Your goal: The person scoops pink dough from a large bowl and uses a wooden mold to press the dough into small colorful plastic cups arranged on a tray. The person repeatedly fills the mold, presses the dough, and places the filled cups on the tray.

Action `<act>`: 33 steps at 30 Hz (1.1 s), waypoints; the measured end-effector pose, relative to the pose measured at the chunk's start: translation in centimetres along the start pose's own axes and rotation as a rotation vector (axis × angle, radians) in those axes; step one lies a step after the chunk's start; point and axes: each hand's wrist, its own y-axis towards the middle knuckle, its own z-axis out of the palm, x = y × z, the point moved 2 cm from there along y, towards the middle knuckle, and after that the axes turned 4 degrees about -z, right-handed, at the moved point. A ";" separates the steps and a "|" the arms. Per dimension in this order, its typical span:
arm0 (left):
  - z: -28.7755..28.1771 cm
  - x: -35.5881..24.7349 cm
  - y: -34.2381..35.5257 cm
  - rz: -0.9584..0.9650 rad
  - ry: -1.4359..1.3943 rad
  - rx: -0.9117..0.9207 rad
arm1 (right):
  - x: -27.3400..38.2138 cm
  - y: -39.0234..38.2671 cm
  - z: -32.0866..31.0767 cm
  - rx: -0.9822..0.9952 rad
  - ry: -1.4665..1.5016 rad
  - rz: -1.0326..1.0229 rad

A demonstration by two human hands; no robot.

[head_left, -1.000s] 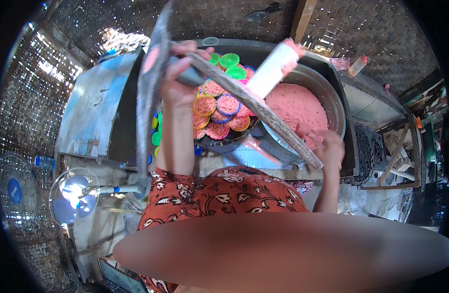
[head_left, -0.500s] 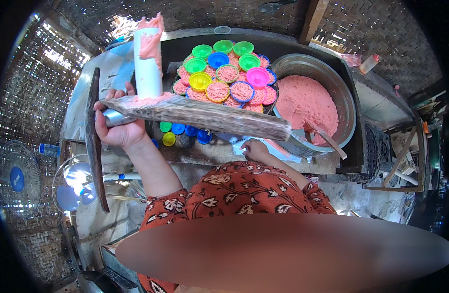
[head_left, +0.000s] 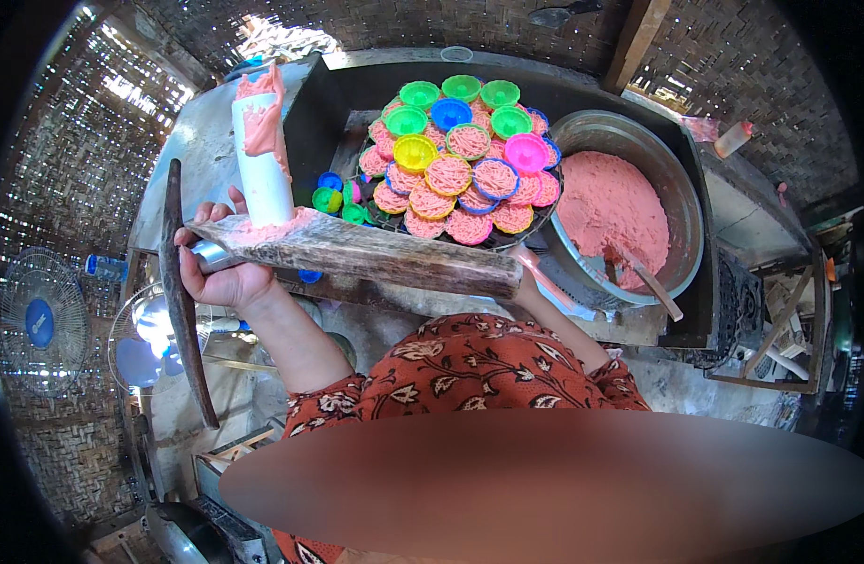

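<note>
1. As the left hand [head_left: 227, 280] curls around a grey metal cylinder [head_left: 209, 256], its grip closed, the left end of a thick wooden beam [head_left: 376, 254] lies beside the fingers.
2. The right hand [head_left: 526, 289] is at the beam's far end, partly hidden behind it; how far its grip is open cannot be told.
3. A white tube [head_left: 265, 174] smeared with pink dough rises nearly upright from the beam, while a slim dark stick [head_left: 181, 291] slants down just left of the left hand.
4. Beyond the beam, on the table [head_left: 394, 299], colourful cups [head_left: 450, 175] are heaped together, many filled with pink strands; loose cups [head_left: 354, 214] sit to their left.
5. At right, a metal basin [head_left: 691, 211] holds a mass of pink dough [head_left: 611, 207], a wooden-handled tool [head_left: 653, 280] stuck in it.
6. The beam crosses in front of the table's near edge, blocking part of it from view.
</note>
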 end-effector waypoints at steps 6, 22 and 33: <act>0.0 1.9 0.5 -0.020 -0.024 -0.001 | 0.2 -0.3 1.2 0.029 -0.045 -0.086; 0.0 1.4 1.1 0.009 -0.068 0.039 | -0.4 -3.8 -6.2 0.045 0.353 0.038; 2.1 4.4 3.2 -0.021 -0.216 0.163 | 2.3 -7.3 -25.1 -0.499 -0.488 0.015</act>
